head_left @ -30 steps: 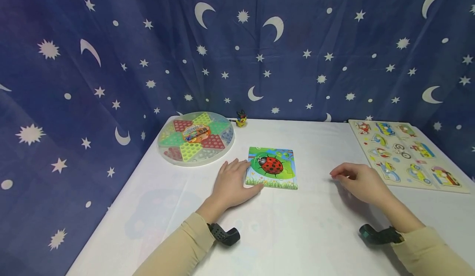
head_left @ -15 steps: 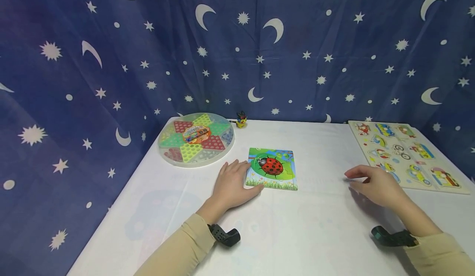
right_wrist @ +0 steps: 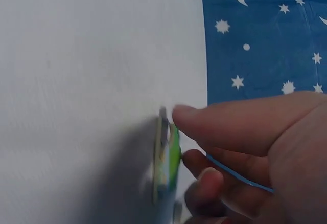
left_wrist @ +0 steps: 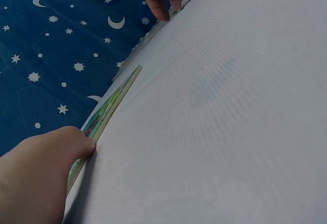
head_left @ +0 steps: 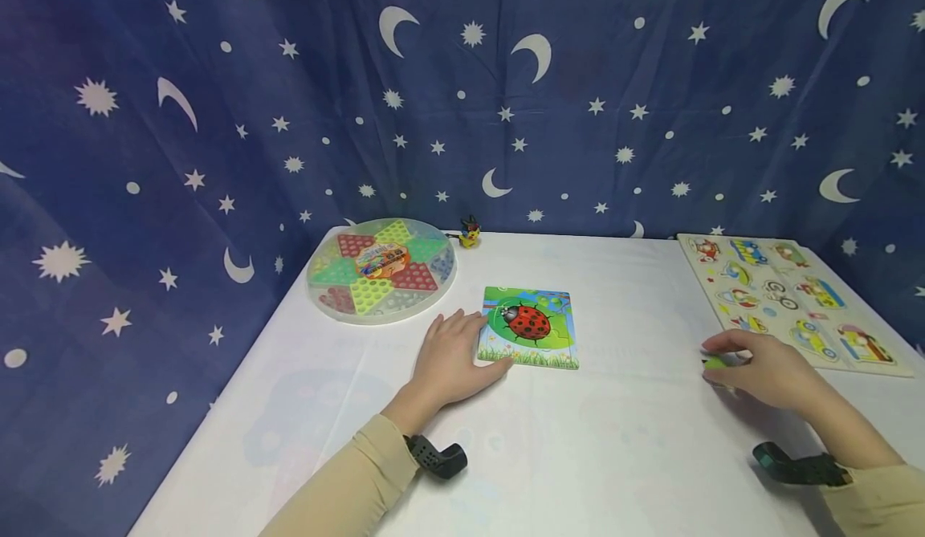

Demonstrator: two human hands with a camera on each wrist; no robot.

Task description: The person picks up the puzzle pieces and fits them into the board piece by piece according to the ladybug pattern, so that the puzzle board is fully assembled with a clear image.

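A square ladybird jigsaw puzzle (head_left: 530, 324) lies flat mid-table in the head view. My left hand (head_left: 451, 364) rests at its lower left corner, fingers relaxed along the left edge and thumb on the bottom edge. In the left wrist view that thumb touches the rim of the puzzle (left_wrist: 115, 104). To the right, my right hand (head_left: 769, 370) curls its thumb and index finger around a small green puzzle piece (head_left: 716, 363). In the right wrist view the puzzle piece (right_wrist: 173, 152) is blurred, tilted on edge by the thumb tip, its pale wooden side to the left.
A round Chinese checkers set (head_left: 383, 300) stands at the back left, with a small yellow figurine (head_left: 470, 233) beside it. A wooden picture board (head_left: 791, 300) lies at the right, just beyond my right hand. A blue star-patterned curtain (head_left: 578, 152) hangs behind the table.
My right hand has moved to the right and slightly nearer to me, and a green puzzle piece now shows between its fingers. The left hand and the ladybird puzzle have stayed put.
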